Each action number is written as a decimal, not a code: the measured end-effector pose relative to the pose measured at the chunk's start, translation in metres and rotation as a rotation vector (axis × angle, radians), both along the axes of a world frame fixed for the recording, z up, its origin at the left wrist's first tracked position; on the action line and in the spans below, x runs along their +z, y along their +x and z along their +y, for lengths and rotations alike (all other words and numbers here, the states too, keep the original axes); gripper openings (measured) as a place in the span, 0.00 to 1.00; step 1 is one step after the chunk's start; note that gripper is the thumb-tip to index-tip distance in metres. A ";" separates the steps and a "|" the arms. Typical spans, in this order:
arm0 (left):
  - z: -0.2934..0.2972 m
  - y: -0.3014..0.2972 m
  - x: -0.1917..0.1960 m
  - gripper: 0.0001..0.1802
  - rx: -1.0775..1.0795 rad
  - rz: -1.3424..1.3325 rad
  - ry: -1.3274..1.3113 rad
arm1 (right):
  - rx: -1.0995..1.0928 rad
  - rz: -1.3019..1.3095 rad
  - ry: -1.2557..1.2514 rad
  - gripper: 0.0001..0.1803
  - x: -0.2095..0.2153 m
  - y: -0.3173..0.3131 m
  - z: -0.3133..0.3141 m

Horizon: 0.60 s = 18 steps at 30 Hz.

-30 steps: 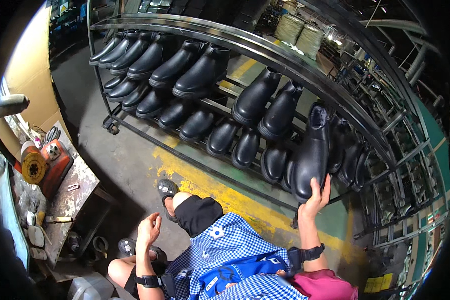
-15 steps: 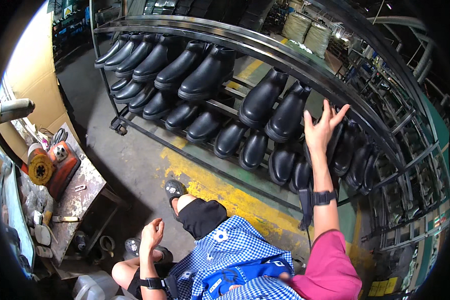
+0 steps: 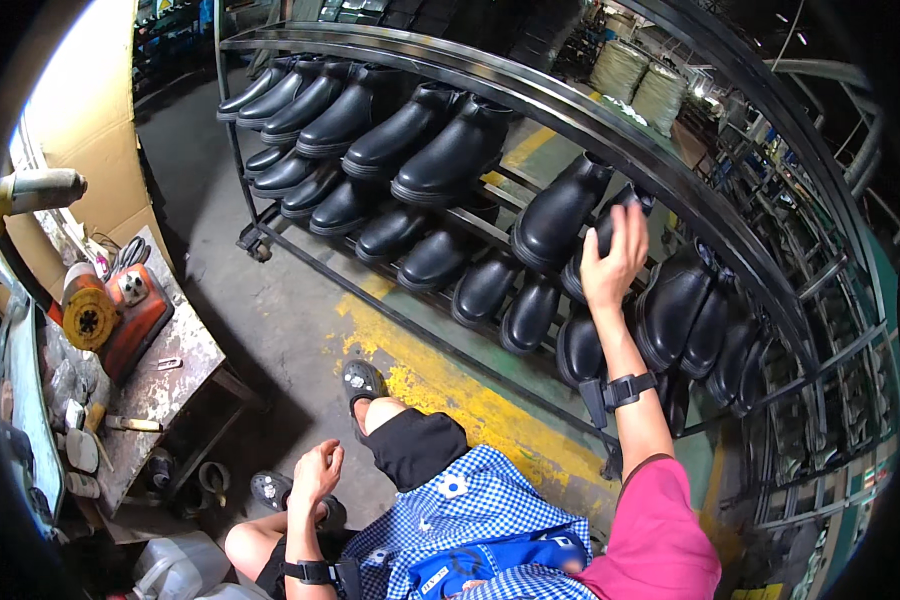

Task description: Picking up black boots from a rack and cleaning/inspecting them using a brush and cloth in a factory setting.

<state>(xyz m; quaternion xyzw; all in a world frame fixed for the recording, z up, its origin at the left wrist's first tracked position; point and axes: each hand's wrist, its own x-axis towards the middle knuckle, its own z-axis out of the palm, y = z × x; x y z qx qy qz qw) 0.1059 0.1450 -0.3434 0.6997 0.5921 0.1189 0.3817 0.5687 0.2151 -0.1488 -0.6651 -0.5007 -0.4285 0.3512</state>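
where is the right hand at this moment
In the head view, the right hand is right of centre, in front of the metal rack, just to the right of a black boot.

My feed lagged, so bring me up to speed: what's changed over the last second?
The right hand has let go of the boot it held by the toe; that boot now stands on the rack. The empty hand has since moved left, in front of the neighbouring boot; I cannot tell whether they touch. The left hand stays low and empty.
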 end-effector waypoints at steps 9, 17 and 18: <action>-0.001 0.001 0.008 0.20 -0.008 -0.018 0.024 | 0.095 1.162 0.120 0.20 0.006 0.111 0.016; -0.001 -0.002 -0.013 0.16 -0.002 -0.180 0.092 | 0.656 1.421 0.473 0.15 0.014 -0.014 -0.131; -0.007 -0.010 -0.011 0.17 0.075 -0.344 -0.015 | 0.672 1.509 0.349 0.15 -0.008 -0.020 -0.128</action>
